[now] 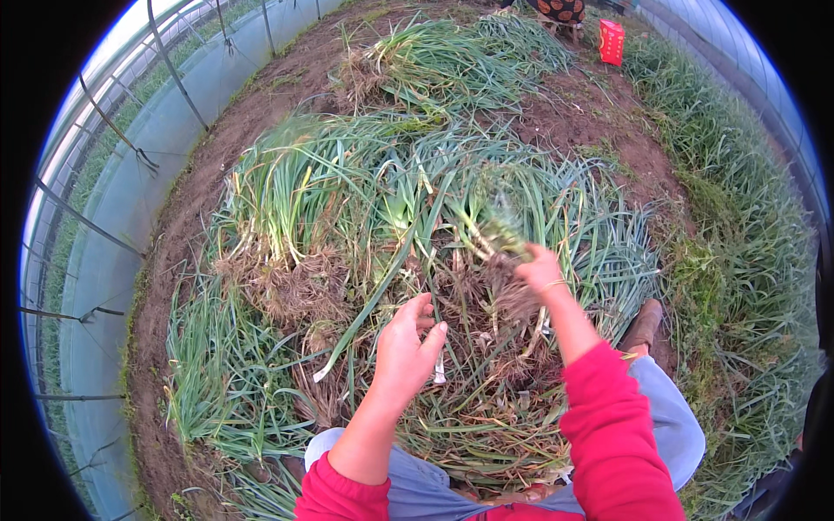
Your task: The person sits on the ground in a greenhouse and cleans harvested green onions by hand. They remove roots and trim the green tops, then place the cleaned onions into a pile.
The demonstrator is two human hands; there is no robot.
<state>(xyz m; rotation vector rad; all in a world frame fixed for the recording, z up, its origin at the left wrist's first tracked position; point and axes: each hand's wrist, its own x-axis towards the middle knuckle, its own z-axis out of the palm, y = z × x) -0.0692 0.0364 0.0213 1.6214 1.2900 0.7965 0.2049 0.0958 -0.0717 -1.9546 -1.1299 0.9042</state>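
My left hand (pixel 409 345) hovers over the pile with fingers loosely curled and apart, holding nothing. To its upper right, my right hand (pixel 542 270) grips a bunch of green stalks (pixel 500 229), which motion blurs; their exact kind is hard to tell. Beneath and around both hands lie long-leaved leek-like plants (pixel 586 208) with pale stems. A tangle of brown roots (pixel 466 280) sits just beyond my left hand. Left of that rests a gathered bunch of the same plants (pixel 277 215), its soil-covered roots towards me. One long loose leaf (pixel 374 299) slants across the pile beside my left hand.
Another heap of the plants (pixel 449 58) lies farther off on bare soil (pixel 580 117). A red bag (pixel 611 42) stands near a person in patterned clothing (pixel 560 9). Plastic sheeting (pixel 124 280) with metal poles runs along the left; dense grass-like growth (pixel 749 260) borders the right.
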